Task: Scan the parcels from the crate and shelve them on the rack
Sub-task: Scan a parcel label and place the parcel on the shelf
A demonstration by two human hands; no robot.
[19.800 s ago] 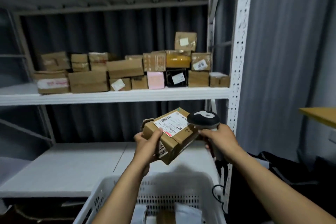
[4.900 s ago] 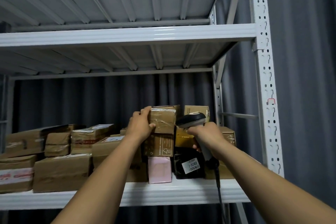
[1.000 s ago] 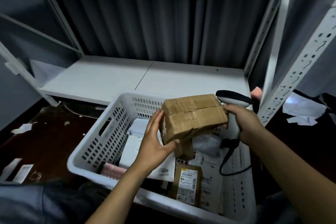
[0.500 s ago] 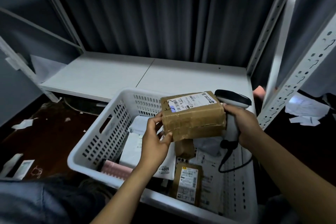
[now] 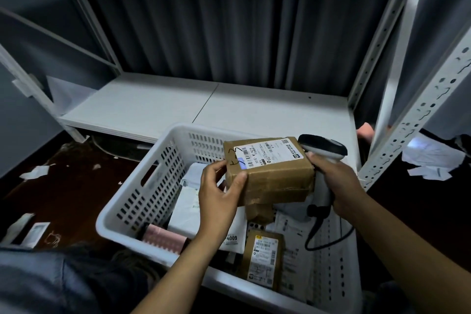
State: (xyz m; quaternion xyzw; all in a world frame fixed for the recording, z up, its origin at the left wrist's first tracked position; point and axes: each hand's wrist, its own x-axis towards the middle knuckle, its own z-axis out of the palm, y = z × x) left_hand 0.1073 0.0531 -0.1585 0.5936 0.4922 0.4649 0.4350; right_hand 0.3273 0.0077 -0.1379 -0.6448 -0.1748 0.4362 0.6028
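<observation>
My left hand (image 5: 218,192) grips a brown cardboard parcel (image 5: 275,176) by its left end, above the white crate (image 5: 142,186). The parcel's white barcode label (image 5: 267,151) faces up, and a bluish light spot lies on the label's left edge. My right hand (image 5: 336,181) holds a black and white barcode scanner (image 5: 323,149) just right of the parcel, its head over the parcel's top right corner. Its cable (image 5: 328,237) hangs into the crate. Several parcels and white mailers lie in the crate, among them a small brown box (image 5: 263,257).
The rack's low white shelf (image 5: 204,107) lies behind the crate. A perforated white upright (image 5: 418,115) stands at the right. Paper scraps litter the dark floor (image 5: 63,186) on the left and right. Dark curtains hang behind the rack.
My left hand has turned the parcel from its plain taped side to label up. The scanner stays at the parcel's right end, and a light spot now shows on the label.
</observation>
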